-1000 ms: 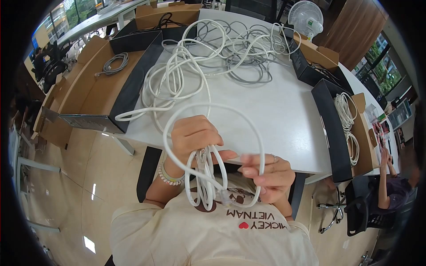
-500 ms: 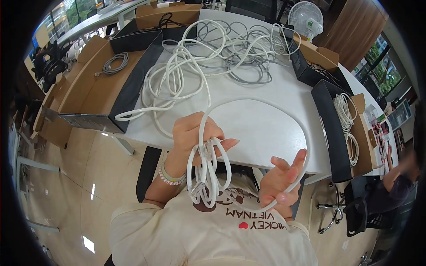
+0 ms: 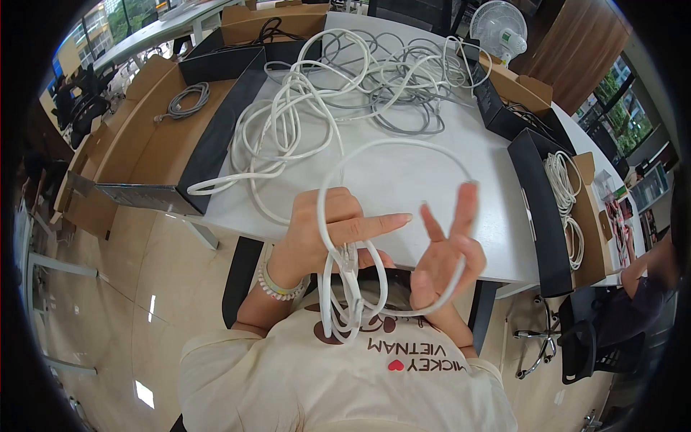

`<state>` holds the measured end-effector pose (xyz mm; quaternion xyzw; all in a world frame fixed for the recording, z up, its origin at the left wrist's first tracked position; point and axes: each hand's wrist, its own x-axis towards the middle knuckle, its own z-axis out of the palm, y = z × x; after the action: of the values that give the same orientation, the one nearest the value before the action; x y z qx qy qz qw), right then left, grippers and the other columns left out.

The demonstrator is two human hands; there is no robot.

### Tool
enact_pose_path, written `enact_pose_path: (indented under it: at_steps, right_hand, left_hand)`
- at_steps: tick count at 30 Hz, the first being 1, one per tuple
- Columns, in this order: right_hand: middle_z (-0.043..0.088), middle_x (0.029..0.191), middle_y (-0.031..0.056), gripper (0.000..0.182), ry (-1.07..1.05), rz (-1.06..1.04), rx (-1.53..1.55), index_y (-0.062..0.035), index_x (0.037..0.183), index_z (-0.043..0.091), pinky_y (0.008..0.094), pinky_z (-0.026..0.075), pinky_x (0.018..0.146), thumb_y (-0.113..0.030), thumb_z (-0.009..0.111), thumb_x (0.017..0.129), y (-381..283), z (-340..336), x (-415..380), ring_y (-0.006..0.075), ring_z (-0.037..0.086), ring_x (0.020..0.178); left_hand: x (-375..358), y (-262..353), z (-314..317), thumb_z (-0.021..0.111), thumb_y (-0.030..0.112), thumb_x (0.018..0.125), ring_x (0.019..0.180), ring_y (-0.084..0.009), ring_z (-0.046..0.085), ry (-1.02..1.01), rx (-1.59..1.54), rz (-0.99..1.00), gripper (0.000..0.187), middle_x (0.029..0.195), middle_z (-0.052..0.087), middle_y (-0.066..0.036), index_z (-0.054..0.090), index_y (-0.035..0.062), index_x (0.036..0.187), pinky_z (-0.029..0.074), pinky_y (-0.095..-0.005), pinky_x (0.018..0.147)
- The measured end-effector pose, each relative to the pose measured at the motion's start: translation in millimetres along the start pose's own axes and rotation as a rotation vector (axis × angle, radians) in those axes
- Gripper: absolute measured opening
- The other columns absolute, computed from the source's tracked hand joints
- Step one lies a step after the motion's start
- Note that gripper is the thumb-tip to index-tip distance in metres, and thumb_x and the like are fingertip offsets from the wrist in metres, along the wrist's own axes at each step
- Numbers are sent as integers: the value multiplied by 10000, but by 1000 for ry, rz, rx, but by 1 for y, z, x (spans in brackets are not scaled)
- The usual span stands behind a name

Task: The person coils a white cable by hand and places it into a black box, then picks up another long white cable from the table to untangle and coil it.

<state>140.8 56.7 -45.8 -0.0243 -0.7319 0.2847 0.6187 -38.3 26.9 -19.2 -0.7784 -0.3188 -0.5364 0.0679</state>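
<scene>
1. At six o'clock, nearest: pale printed shirt [image 3: 324, 389].
2. Just left of centre, left hand [image 3: 327, 230], with bracelets [image 3: 277, 290] at the wrist: gripping a bundle of white cable [image 3: 356, 306] just in front of the shirt. Index finger stretched toward three o'clock, other fingers curled around the bundle.
3. Toward four o'clock from centre, right hand [image 3: 450, 266]: two fingers raised and spread in a V, slightly blurred, others bent by the lower side of the loop [image 3: 381, 141]. Hard to tell whether pinching the cable there. Tallest fingertip right at the loop's far side, contact unclear.
4. Between and above both hands, loop held up in a wide arc from the bundle, over the near edge of the white table [image 3: 475, 158].
5. At three o'clock, right box [image 3: 538, 237], with white coils [image 3: 558, 176] inside.
6. At ten o'clock, left box [image 3: 209, 147], open, with one grey coil [image 3: 188, 101] inside.
7. At four o'clock, beyond the right box, a co-worker [image 3: 608, 320] in a dark top.
8. At twelve o'clock, tangle [image 3: 291, 119] of white and grey cables, loosely spread on the table.
9. At two o'clock, small box [image 3: 497, 104] with dark cables inside.
10. At eleven, far box [image 3: 288, 52] with black cables; at one, farther off, white fan [image 3: 497, 30].
</scene>
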Motion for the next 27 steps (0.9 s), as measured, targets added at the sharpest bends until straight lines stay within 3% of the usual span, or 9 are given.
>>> enact_pose_path:
  at_steps: [3, 5, 6, 7, 9, 10, 16, 20, 27]
  right_hand:
    - [111, 1402, 378, 528, 208, -95, -60, -172, 1220, 404, 550, 321, 983, -186, 670, 765, 0, 3, -7, 463, 59, 1349]
    - [189, 1391, 364, 458, 64, -220, -151, -177, 1183, 447, 549, 327, 978, -238, 658, 780, -1, -2, -10, 489, 139, 1326]
    - [356, 1321, 346, 371, 32, -231, -220, -119, 1110, 525, 522, 342, 976, -269, 641, 792, -4, -1, -4, 501, 299, 1261]
    - [356, 1321, 346, 371, 32, -231, -220, -119, 1110, 525, 522, 342, 976, -269, 641, 792, -6, 0, 3, 501, 299, 1261]
    - [488, 1207, 332, 329, -186, -107, -159, -60, 1043, 572, 486, 337, 992, -272, 624, 797, -7, 2, 16, 502, 429, 1164]
    - [527, 1171, 313, 313, -140, -95, -99, -23, 990, 609, 464, 334, 1001, -272, 631, 801, -4, 7, 17, 454, 471, 1152]
    - [552, 1175, 261, 344, -316, -12, 73, -26, 1058, 612, 464, 324, 1005, -288, 617, 835, 0, 4, 20, 398, 492, 1157]
    - [524, 1209, 269, 321, -384, 27, 59, -22, 1075, 605, 467, 317, 1007, -245, 600, 845, 0, -3, 22, 420, 465, 1176]
    - [294, 1343, 378, 284, -199, 9, -179, -87, 1011, 571, 534, 15, 1068, -289, 624, 818, 3, 6, 26, 515, 168, 1313]
  left_hand:
    - [-1, -1, 4, 729, 394, 630, 453, -142, 414, -8, -33, 2, 466, 543, 417, 19, 686, 167, 1035, 316, -273, 422]
    - [0, -2, 4, 728, 389, 627, 458, -145, 418, 1, -74, -2, 475, 550, 426, 18, 684, 163, 1042, 317, -276, 423]
    - [2, -1, 2, 729, 376, 624, 465, -149, 431, -14, -68, 7, 461, 563, 443, 12, 686, 152, 1025, 326, -277, 426]
    - [3, 0, 1, 729, 363, 621, 472, -154, 443, -30, -60, 18, 448, 576, 460, 6, 689, 141, 1008, 335, -278, 429]
    - [0, -3, 2, 726, 347, 626, 483, -162, 460, -16, -57, 13, 400, 586, 470, -3, 687, 127, 957, 347, -279, 434]
    - [-1, -5, 2, 723, 332, 630, 493, -170, 476, -5, -56, 8, 355, 597, 480, -12, 684, 112, 905, 360, -281, 439]
    - [-6, -12, 9, 697, 304, 632, 513, -197, 502, 77, -37, 49, 254, 610, 479, -36, 610, 84, 724, 384, -299, 445]
    - [-6, -11, 9, 689, 316, 618, 515, -197, 499, 68, -31, 41, 265, 614, 474, -31, 601, 81, 704, 379, -299, 441]
    - [0, -6, 5, 667, 368, 628, 512, -187, 482, -49, -30, 36, 258, 612, 460, -6, 586, 126, 671, 370, -313, 438]
